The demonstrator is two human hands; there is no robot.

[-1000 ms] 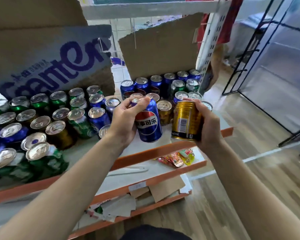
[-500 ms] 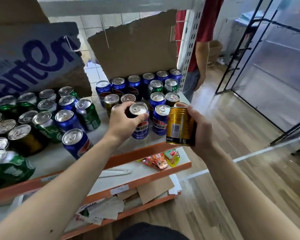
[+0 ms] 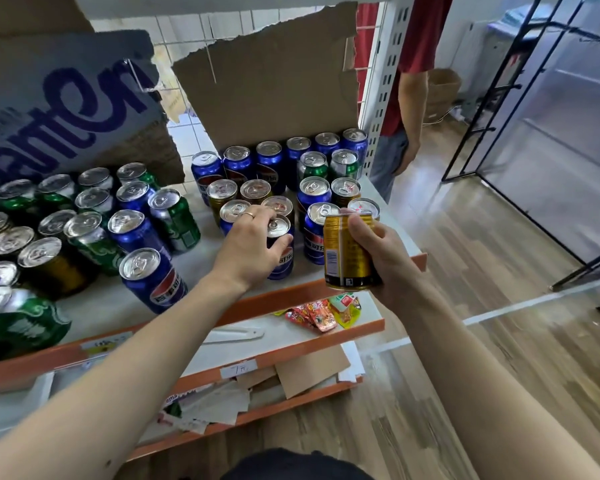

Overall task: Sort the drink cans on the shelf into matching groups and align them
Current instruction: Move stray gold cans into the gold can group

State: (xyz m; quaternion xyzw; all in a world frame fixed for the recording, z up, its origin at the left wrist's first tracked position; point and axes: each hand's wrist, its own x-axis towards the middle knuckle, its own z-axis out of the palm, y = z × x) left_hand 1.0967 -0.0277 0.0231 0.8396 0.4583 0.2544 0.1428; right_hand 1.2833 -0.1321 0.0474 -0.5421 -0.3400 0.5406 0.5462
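My left hand [image 3: 252,245] grips a blue Pepsi can [image 3: 280,249] that stands on the white shelf [image 3: 201,268], just in front of a gold can [image 3: 278,207]. My right hand [image 3: 378,258] holds a gold can [image 3: 347,252] upright in the air above the shelf's orange front edge [image 3: 291,296]. Another blue can [image 3: 317,233] stands just behind the held gold can. Blue cans form a back row [image 3: 271,161] with two green cans [image 3: 313,166] at its right. On the left, green, blue and gold cans stand mixed [image 3: 94,216].
Torn cardboard sheets [image 3: 274,88] lean behind the cans. A perforated shelf upright [image 3: 383,88] stands at the right end. A person in a red shirt [image 3: 409,74] stands beyond it. Snack packets [image 3: 321,311] lie on the lower shelf. A black metal rack [image 3: 534,98] stands at the right.
My left hand has lowered the blue can from the air onto the shelf among the right-hand group. My right hand keeps the gold can raised. The view has shifted right.
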